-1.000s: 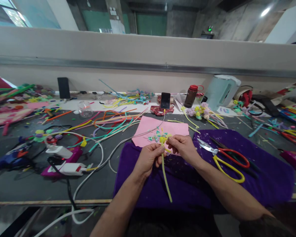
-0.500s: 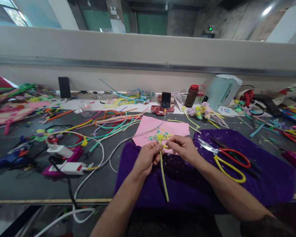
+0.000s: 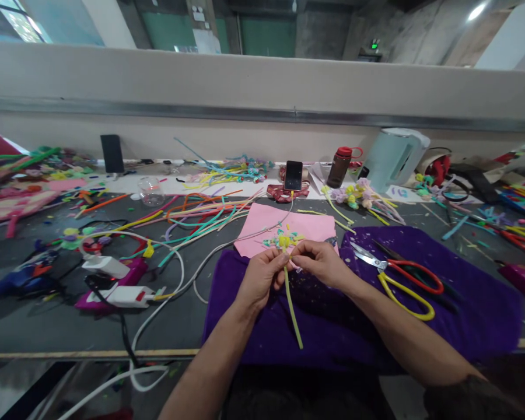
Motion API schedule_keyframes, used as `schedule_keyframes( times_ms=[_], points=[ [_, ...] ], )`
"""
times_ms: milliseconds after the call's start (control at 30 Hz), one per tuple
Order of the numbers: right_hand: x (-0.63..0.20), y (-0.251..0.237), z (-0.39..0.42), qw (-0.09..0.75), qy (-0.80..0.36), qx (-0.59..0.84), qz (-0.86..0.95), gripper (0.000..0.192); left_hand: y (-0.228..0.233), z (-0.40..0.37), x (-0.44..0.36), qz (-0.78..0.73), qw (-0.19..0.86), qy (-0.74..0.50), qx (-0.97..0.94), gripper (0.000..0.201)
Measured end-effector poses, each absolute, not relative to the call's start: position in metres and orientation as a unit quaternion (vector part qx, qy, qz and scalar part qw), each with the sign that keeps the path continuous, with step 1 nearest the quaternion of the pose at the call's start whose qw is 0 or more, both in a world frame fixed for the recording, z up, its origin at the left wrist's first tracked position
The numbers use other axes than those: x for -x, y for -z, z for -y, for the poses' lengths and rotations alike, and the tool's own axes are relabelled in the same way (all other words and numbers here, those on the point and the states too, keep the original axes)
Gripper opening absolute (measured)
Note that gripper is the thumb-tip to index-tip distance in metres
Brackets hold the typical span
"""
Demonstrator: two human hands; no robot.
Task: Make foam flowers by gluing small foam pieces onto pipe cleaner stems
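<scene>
My left hand [image 3: 265, 274] is closed in a pinch on a yellow-green pipe cleaner [image 3: 293, 312], whose long tail hangs down over a purple cloth [image 3: 240, 344]. At the top of this stem, just above my fingertips, is a small yellow flower-like head [image 3: 284, 240]. My right hand [image 3: 318, 261] is pinched close beside it, thumb and forefinger at the stem just below the head. What lies between the right fingertips is too small to make out. Behind both hands lies a pink sheet [image 3: 262, 219] with small teal and yellow cut pieces on it.
Scissors [image 3: 378, 263] with red and yellow handles lie on the cloth at right. A phone [image 3: 293, 175], a dark bottle [image 3: 340, 167] and a pale kettle [image 3: 387, 157] stand at the back. White cables and a magenta power strip [image 3: 135, 273] occupy the left, near loose pipe cleaners [image 3: 201, 219].
My right hand has moved slightly left and its fingertips now meet the stem beside my left thumb. The hanging tail has shifted a little to the right.
</scene>
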State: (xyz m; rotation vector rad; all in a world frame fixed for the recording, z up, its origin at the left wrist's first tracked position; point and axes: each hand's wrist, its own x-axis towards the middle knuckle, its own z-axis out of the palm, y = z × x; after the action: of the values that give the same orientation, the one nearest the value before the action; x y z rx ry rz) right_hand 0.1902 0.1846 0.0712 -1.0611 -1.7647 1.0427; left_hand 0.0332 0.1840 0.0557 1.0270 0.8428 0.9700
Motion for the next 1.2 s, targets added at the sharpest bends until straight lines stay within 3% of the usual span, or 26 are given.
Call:
schedule_keyframes(
  times_ms=[933, 1033, 1133, 1200],
  points=[
    [-0.201, -0.064, -0.199, 0.360, -0.661, 0.338, 0.565, 0.019, -0.054, -0.188, -0.032, -0.363, 0.739, -0.386, -0.416, 0.031],
    [-0.212, -0.076, -0.201, 0.365, -0.592, 0.382, 0.608, 0.020, -0.054, -0.190, -0.031, -0.369, 0.737, -0.390, -0.411, 0.030],
    [-0.235, -0.091, -0.199, 0.372, -0.405, 0.490, 0.676, 0.024, -0.055, -0.192, -0.030, -0.380, 0.729, -0.402, -0.402, 0.030],
    [-0.251, -0.095, -0.196, 0.305, -0.254, 0.570, 0.719, 0.027, -0.055, -0.192, -0.030, -0.385, 0.726, -0.406, -0.399, 0.030]
  ],
)
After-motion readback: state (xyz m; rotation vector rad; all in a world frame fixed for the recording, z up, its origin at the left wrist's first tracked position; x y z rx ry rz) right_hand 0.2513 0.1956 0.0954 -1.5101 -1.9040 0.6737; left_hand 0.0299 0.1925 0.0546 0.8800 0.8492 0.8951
